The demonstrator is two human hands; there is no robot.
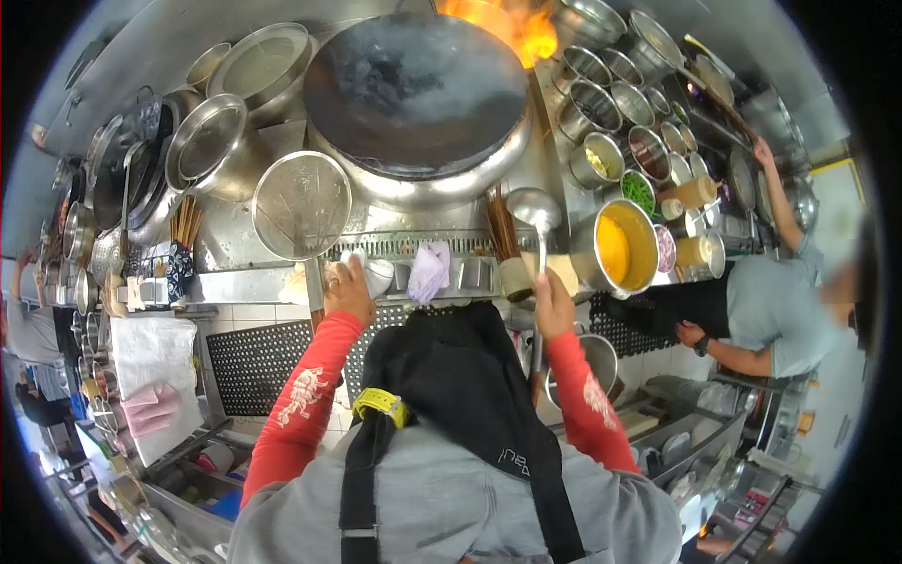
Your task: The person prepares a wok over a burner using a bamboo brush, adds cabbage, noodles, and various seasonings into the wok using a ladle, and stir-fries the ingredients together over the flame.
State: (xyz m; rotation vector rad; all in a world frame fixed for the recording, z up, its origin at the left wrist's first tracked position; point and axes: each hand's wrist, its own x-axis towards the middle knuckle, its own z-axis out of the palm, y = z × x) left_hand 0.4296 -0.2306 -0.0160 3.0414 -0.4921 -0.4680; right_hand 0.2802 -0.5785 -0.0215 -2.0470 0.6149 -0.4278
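My right hand (554,301) is wrapped round the handle of a steel ladle (536,209), whose bowl points away from me, above the stove's front ledge. My left hand (348,289) is closed at the ledge on what looks like a white cloth (378,276); its exact shape is partly hidden by the fingers. Just beyond that hand lies a round mesh strainer (302,205), its wooden handle passing beside my wrist. Ahead stands a large dark wok (415,103), smoking, with flames (507,28) behind its right rim.
A pot of orange liquid (615,249) stands right of the ladle, near several steel containers of ingredients (639,191). A bamboo brush (503,230) and a lilac cloth (430,270) are on the ledge. A co-worker (775,305) stands at right, one arm raised. Steel pots (207,141) crowd the left.
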